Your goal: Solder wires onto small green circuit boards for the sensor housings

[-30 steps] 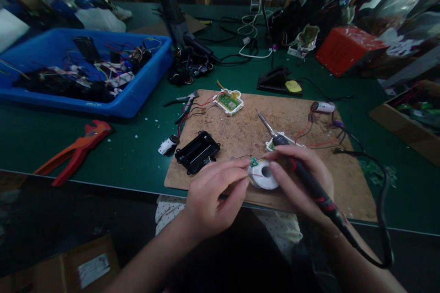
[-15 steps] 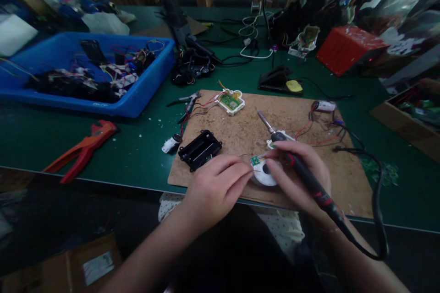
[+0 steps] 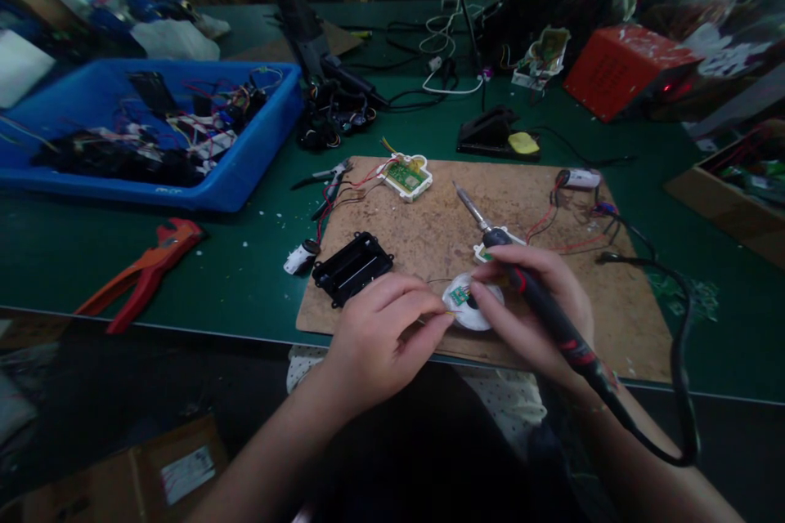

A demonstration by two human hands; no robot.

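Note:
My left hand [image 3: 386, 335] is closed, thumb and forefinger pinching a thin wire [image 3: 455, 312] over a white round disc with a dark centre [image 3: 482, 320]. A small green circuit board [image 3: 459, 295] with short wires is over that disc. The fingertips of my right hand [image 3: 555, 290] are at the board's wires; whether they grip them I cannot tell. Across this same hand lies a black and red soldering iron [image 3: 545, 312], its metal tip pointing up and away from me. Partly hidden behind the hand is a white-framed part [image 3: 482, 252].
A brown board [image 3: 423, 241] carries a black housing [image 3: 354, 268], a white-framed circuit board [image 3: 405, 177] and a wired white cylinder [image 3: 580, 178]. Pliers [image 3: 325, 177], an orange cutter [image 3: 147, 270], a blue bin [image 3: 239, 188], an iron stand [image 3: 491, 135] and a red box [image 3: 625, 69] surround it.
The small green board has tilted and moved slightly lower over the white disc. My left fingertips have shifted a little down with the wire. The whole view has shifted slightly.

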